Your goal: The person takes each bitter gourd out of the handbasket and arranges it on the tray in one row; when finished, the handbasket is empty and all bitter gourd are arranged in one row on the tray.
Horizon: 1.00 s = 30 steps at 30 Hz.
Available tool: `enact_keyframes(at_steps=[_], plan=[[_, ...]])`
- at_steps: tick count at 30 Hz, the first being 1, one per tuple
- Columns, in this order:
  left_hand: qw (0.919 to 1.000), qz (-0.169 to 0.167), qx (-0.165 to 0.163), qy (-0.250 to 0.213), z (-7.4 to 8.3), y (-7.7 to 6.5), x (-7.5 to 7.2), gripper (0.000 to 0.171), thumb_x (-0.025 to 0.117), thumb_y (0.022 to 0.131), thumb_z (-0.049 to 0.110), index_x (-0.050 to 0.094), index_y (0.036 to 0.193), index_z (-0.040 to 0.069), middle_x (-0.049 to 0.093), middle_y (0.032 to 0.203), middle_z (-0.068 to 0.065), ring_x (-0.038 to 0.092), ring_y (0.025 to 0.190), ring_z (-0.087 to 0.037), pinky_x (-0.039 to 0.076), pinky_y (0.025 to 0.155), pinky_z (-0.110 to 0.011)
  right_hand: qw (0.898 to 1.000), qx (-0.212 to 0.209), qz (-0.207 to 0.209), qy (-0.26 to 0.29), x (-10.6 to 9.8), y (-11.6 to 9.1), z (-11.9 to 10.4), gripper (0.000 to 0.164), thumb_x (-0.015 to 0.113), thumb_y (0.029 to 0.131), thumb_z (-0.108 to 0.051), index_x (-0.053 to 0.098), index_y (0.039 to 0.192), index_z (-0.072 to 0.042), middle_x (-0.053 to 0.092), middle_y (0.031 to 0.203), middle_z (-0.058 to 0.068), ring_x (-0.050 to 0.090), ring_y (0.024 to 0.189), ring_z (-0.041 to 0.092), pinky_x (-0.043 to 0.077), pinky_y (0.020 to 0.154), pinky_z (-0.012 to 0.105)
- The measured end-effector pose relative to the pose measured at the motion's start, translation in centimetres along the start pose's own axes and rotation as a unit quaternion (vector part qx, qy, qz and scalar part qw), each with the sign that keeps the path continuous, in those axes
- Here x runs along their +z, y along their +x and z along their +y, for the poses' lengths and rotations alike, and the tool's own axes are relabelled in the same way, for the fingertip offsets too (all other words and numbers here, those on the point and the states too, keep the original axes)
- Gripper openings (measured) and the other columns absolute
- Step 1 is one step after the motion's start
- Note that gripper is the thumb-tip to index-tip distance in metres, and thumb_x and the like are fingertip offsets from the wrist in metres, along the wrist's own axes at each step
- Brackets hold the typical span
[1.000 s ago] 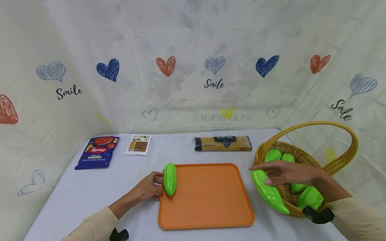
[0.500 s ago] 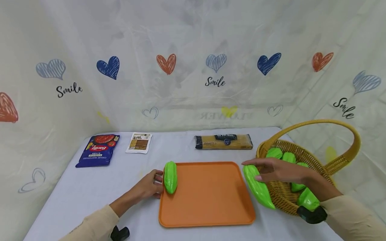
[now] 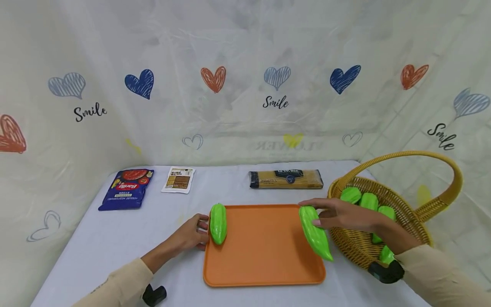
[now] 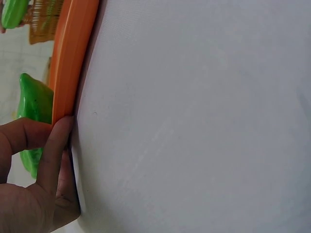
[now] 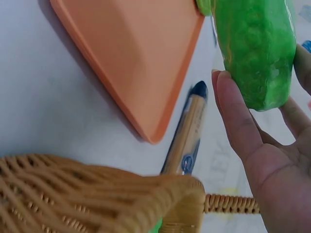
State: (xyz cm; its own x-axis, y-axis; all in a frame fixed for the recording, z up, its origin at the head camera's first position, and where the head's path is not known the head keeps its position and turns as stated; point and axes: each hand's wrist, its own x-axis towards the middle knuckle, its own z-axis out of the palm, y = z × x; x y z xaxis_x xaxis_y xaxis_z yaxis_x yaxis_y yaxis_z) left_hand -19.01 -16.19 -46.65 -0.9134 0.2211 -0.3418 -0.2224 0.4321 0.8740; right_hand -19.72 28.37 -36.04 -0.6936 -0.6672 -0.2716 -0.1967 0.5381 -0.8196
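Observation:
A green bitter melon [image 3: 316,233] with a pointed end hangs over the right edge of the orange tray [image 3: 264,247]. My right hand [image 3: 345,214] holds it between thumb and fingers near its blunt end; the right wrist view shows the melon's [image 5: 257,53] bumpy skin up close. A second bitter melon [image 3: 218,224] lies along the tray's left rim. Beside it, my left hand [image 3: 192,233] grips that rim, and in the left wrist view the fingers pinch the tray's [image 4: 73,58] edge. The palm side of my left hand is hidden in the head view.
A wicker basket [image 3: 418,217] with a tall handle stands right of the tray, with several green melons [image 3: 369,201] inside. Behind the tray lies a spaghetti pack [image 3: 285,179]. A white sachet [image 3: 178,179] and a blue Barilla pouch [image 3: 126,189] lie at the back left.
My right hand has carried the bitter melon leftward, away from the basket's rim to the tray's right edge. My left hand stays on the tray's rim.

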Motion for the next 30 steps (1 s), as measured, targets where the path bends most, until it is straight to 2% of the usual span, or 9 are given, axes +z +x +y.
enact_keyframes(at_steps=[3,7,9,12,16,19,30], plan=[[1.0,0.0,0.0,0.001,0.0,0.1,0.0,0.07,0.071,0.079,0.001,0.041,0.143,-0.003,0.054,0.118,-0.015,0.063,0.091,-0.021,0.063,0.067,-0.037,1.0,0.001,0.001,0.013,0.4,0.7,-0.2,0.055,0.059,0.101,-0.024,0.041,0.153,-0.02,0.05,0.147,0.014,0.053,0.131,0.033,0.055,0.096,0.035],[1.0,0.001,-0.003,0.0,0.0,0.1,0.0,0.071,0.072,0.08,0.0,0.041,0.143,-0.002,0.054,0.119,-0.015,0.064,0.091,-0.021,0.063,0.068,-0.036,1.0,0.012,0.009,0.02,1.0,1.7,-0.4,0.056,0.061,0.1,-0.029,0.042,0.152,-0.025,0.041,0.155,0.015,0.047,0.137,0.04,0.05,0.104,0.052],[1.0,0.0,-0.005,-0.004,-0.1,0.2,0.1,0.071,0.072,0.079,0.0,0.041,0.143,-0.002,0.054,0.119,-0.015,0.064,0.091,-0.021,0.063,0.068,-0.036,0.999,0.018,0.013,0.028,1.4,2.1,-0.5,0.057,0.062,0.099,-0.03,0.042,0.152,-0.026,0.036,0.159,0.015,0.042,0.141,0.042,0.047,0.106,0.057],[0.9999,-0.004,-0.003,-0.013,-0.1,0.2,0.2,0.071,0.071,0.078,-0.001,0.042,0.142,-0.003,0.054,0.119,-0.016,0.063,0.093,-0.022,0.063,0.068,-0.036,0.999,0.024,0.022,0.035,1.8,2.7,-0.7,0.056,0.063,0.098,-0.031,0.044,0.151,-0.028,0.036,0.158,0.014,0.039,0.14,0.043,0.05,0.102,0.052],[0.9999,-0.003,0.0,-0.013,0.1,0.2,0.3,0.07,0.07,0.077,-0.001,0.042,0.141,-0.003,0.054,0.119,-0.016,0.062,0.094,-0.022,0.063,0.068,-0.036,0.999,0.018,0.019,0.048,2.4,3.7,-0.7,0.056,0.062,0.099,-0.031,0.044,0.151,-0.028,0.043,0.153,0.013,0.048,0.133,0.035,0.055,0.095,0.042],[0.9999,-0.001,-0.002,-0.012,0.1,0.1,0.3,0.069,0.07,0.077,-0.002,0.043,0.141,-0.003,0.054,0.118,-0.015,0.062,0.094,-0.022,0.063,0.067,-0.036,0.998,0.008,0.01,0.065,2.8,4.5,-0.5,0.057,0.062,0.099,-0.03,0.041,0.152,-0.027,0.046,0.149,0.014,0.056,0.126,0.029,0.056,0.096,0.041],[0.9999,0.002,-0.005,-0.01,-0.1,0.0,0.1,0.069,0.07,0.078,-0.001,0.043,0.141,-0.002,0.054,0.118,-0.015,0.062,0.094,-0.022,0.063,0.068,-0.036,0.996,-0.019,-0.003,0.09,4.2,6.9,-0.5,0.057,0.061,0.1,-0.026,0.042,0.152,-0.016,0.052,0.135,0.017,0.061,0.118,0.028,0.058,0.094,0.042]])
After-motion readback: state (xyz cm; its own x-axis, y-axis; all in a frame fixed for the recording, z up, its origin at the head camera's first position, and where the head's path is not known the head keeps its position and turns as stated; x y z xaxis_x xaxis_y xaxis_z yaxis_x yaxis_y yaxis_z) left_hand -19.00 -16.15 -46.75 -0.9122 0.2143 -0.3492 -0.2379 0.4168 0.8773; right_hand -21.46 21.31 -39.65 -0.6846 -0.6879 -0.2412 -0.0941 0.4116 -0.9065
